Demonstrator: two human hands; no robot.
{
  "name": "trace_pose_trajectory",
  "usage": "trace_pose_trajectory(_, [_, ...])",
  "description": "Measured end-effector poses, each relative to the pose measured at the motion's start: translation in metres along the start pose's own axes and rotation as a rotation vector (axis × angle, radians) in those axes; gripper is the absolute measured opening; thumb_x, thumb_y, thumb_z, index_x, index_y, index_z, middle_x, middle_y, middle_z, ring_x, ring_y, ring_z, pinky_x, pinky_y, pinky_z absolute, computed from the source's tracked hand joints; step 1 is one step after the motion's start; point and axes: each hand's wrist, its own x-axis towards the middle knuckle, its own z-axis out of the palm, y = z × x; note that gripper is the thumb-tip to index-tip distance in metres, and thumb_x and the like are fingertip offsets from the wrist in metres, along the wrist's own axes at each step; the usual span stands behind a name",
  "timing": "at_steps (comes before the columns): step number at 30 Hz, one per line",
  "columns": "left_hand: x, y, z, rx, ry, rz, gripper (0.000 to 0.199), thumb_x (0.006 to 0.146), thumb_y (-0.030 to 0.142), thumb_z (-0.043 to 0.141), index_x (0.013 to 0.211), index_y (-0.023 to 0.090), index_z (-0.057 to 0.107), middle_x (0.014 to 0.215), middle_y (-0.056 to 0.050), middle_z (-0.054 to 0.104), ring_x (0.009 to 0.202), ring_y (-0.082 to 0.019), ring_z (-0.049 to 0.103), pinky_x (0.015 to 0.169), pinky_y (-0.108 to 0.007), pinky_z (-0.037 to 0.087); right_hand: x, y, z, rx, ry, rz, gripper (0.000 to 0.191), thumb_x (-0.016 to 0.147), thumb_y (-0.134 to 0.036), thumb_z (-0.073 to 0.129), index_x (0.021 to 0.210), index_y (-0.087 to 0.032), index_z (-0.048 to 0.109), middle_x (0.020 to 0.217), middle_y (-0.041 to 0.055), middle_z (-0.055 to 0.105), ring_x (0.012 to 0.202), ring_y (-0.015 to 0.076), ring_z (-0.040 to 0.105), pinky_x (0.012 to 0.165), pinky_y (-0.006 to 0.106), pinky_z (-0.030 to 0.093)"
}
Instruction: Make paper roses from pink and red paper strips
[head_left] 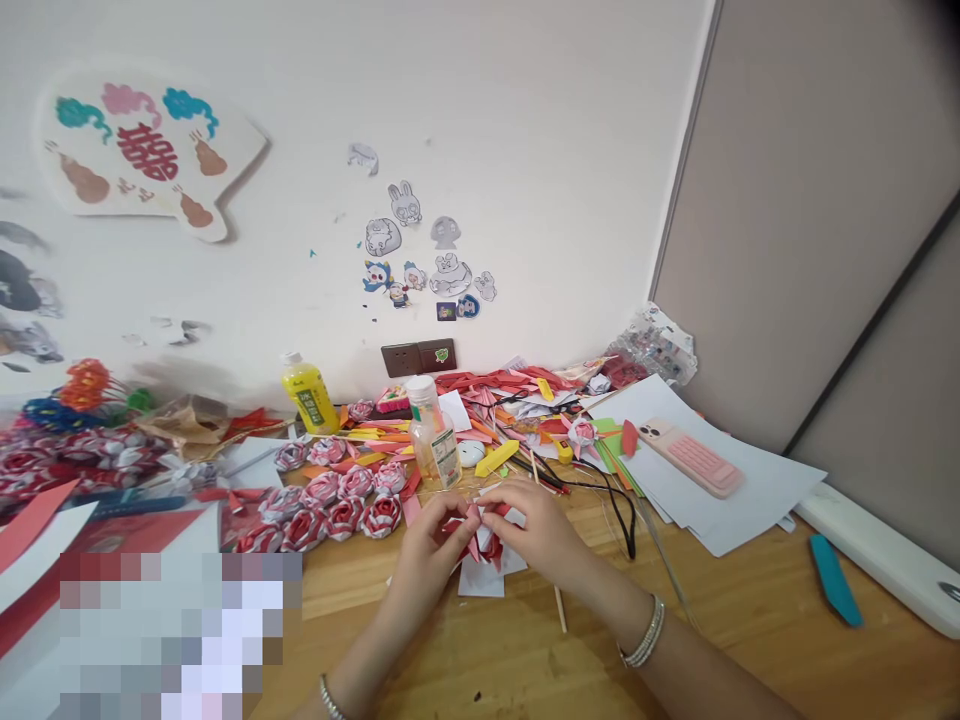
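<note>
Head view: red-white paper flower (pixel 486 545) between both hands' fingertips (pixel 478 515), grip pinching it.

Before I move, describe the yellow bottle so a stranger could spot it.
Find the dark wall socket. Below and left of it, behind the paper roses, stands the bottle: bright yellow below its cap, unlike the clear bottle to its right.

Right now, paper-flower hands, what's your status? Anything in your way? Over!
Left hand and right hand: fingers pinching red-and-white paper flower. Wooden stick pokes out below right hand. White-capped bottle just beyond. Over.
</note>
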Motion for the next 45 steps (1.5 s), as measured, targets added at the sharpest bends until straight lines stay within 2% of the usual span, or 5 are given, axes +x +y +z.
trace_pose_trajectory(10, [-0.003,0.011,-0.004,0.096,-0.002,0.017,0.023,0.072,0.041,0.065,0.067,0.020,0.057,0.069,0.000,0.058,0.069,-0.016,0.054,0.063,-0.024,0.043,-0.001,0.001,0.001,0.092,0.000,0.069,0.003,0.077,-0.018,0.063,0.076,-0.020,0.061,0.078,0.0000,0.063,0.077,0.0159,0.059,0.071,0.027,0.043])
trace_pose_trajectory(16, [0.001,0.012,-0.006,0.036,-0.136,-0.129,0.037,0.071,0.054,0.063,0.066,0.018,0.054,0.059,0.003,0.053,0.054,-0.011,0.050,0.052,-0.022,0.042,0.000,0.013,0.009,0.370,-0.104,0.316,0.015,0.072,-0.027,0.066,0.068,-0.019,0.055,0.065,-0.0026,0.060,0.061,0.0130,0.058,0.057,0.024,0.045])
trace_pose_trajectory(20, [0.003,0.011,-0.009,0.009,-0.245,-0.218,0.043,0.065,0.058,0.066,0.069,0.016,0.057,0.059,0.003,0.055,0.052,-0.011,0.052,0.050,-0.023,0.042,-0.002,0.021,0.013,0.378,-0.125,0.360,0.014,0.071,-0.024,0.065,0.069,-0.017,0.054,0.066,-0.0023,0.060,0.060,0.0120,0.058,0.056,0.023,0.044])
trace_pose_trajectory(31, [0.004,-0.002,-0.009,0.182,-0.227,-0.136,0.032,0.070,0.046,0.065,0.061,0.018,0.053,0.057,0.004,0.054,0.055,-0.012,0.048,0.053,-0.022,0.037,-0.007,0.024,0.019,0.136,-0.125,0.244,0.012,0.070,-0.009,0.059,0.064,-0.018,0.053,0.060,-0.0050,0.053,0.058,0.0104,0.049,0.053,0.020,0.035])
trace_pose_trajectory(45, [0.001,0.003,-0.012,0.283,-0.181,-0.078,0.020,0.068,0.031,0.064,0.055,0.020,0.052,0.055,0.002,0.059,0.056,-0.015,0.055,0.054,-0.024,0.043,-0.005,0.018,0.011,0.007,-0.199,0.014,0.022,0.076,-0.010,0.062,0.057,-0.019,0.054,0.062,-0.0034,0.053,0.066,0.0135,0.048,0.063,0.024,0.033])
